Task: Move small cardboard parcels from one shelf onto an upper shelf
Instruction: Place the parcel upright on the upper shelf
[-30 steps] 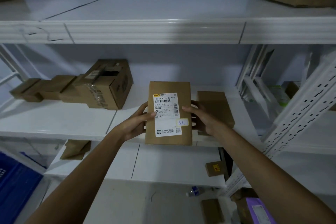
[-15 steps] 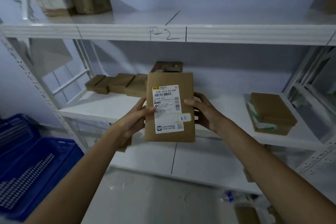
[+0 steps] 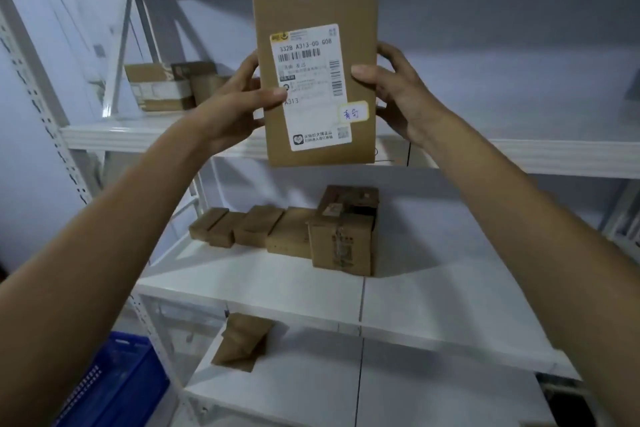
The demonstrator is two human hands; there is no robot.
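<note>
A flat brown cardboard parcel [image 3: 313,10] with a white shipping label stands upright in the air, in front of the upper shelf [image 3: 540,156]. My left hand [image 3: 232,107] grips its left edge, thumb on the label. My right hand [image 3: 398,94] grips its right edge. The parcel's lower edge hangs just below the upper shelf's front lip. Under it, the middle shelf [image 3: 277,291] carries a row of small brown parcels [image 3: 256,229] and a taller box [image 3: 343,239].
Two taped boxes [image 3: 166,87] sit at the left back of the upper shelf. A brown padded bag [image 3: 242,343] lies on the lower shelf. A blue plastic crate [image 3: 114,388] stands on the floor at the left. A perforated white upright [image 3: 38,87] runs down the left side.
Both hands have raised the labelled parcel from the middle shelf's height up to the upper shelf. The camera has tilted up and swung left with it.
</note>
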